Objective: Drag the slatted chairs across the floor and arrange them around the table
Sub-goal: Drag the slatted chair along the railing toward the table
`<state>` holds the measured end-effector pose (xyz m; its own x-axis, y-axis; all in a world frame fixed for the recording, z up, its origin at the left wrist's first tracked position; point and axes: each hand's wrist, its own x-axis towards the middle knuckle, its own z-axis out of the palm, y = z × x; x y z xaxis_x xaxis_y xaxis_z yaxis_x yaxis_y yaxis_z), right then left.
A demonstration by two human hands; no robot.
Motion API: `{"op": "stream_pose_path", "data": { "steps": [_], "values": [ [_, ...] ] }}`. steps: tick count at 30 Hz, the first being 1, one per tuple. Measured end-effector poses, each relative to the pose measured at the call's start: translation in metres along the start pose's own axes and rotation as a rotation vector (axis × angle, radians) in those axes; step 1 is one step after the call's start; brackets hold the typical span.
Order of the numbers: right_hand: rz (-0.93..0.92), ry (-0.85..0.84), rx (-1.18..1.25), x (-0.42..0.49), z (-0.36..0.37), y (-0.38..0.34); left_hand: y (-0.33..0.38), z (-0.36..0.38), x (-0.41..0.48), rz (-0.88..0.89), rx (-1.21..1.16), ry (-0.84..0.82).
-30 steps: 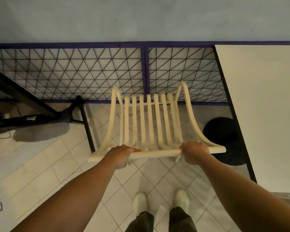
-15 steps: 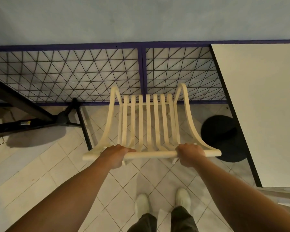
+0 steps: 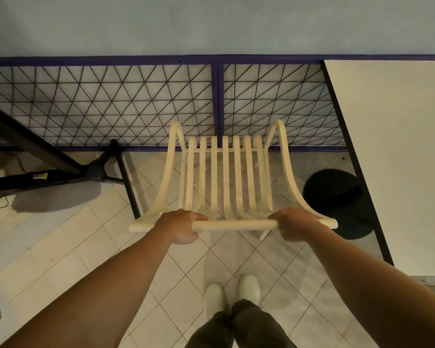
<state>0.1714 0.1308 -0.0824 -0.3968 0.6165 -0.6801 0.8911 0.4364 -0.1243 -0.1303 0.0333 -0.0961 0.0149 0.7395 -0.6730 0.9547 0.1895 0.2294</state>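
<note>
Left hand [image 3: 180,226] and right hand [image 3: 294,225] each grip the slatted chair's [image 3: 225,179] top rail, fingers wrapped round, likely for steering it toward the counter [image 3: 397,159] just right.

My left arm [image 3: 98,287] and right arm [image 3: 367,280] reach forward and down, bare, nearly straight; my left hand [image 3: 180,226] curls knuckles-up round the chair rail [image 3: 234,224]; my right hand [image 3: 295,226] grips the same rail, well apart from it; my white shoes [image 3: 249,288] stand side by side below.
</note>
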Motion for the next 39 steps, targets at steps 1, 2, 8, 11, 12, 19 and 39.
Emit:
{"op": "stream_pose_path", "data": {
  "steps": [1,2,8,11,12,19,39],
  "values": [
    [-0.016,-0.009,0.017,0.001,-0.001,0.003,0.000,-0.001,0.001,-0.006,0.003,-0.009],
    [-0.030,-0.025,0.035,0.002,-0.003,0.007,0.000,-0.001,0.002,-0.004,0.004,-0.018],
    [-0.081,-0.054,0.018,0.006,-0.001,0.019,0.001,-0.001,0.000,-0.006,0.061,-0.021],
    [-0.086,-0.010,-0.015,0.009,0.001,0.018,0.005,0.002,0.004,-0.057,0.089,-0.001],
    [-0.090,0.001,-0.025,0.010,0.002,0.017,0.006,0.001,0.005,-0.068,0.090,-0.005],
    [-0.044,0.025,-0.015,0.007,0.005,0.014,0.006,0.002,0.005,-0.062,0.134,-0.019],
    [0.016,0.020,0.006,-0.042,0.051,-0.003,0.007,0.037,-0.047,0.002,0.136,-0.070]
  ]
}}
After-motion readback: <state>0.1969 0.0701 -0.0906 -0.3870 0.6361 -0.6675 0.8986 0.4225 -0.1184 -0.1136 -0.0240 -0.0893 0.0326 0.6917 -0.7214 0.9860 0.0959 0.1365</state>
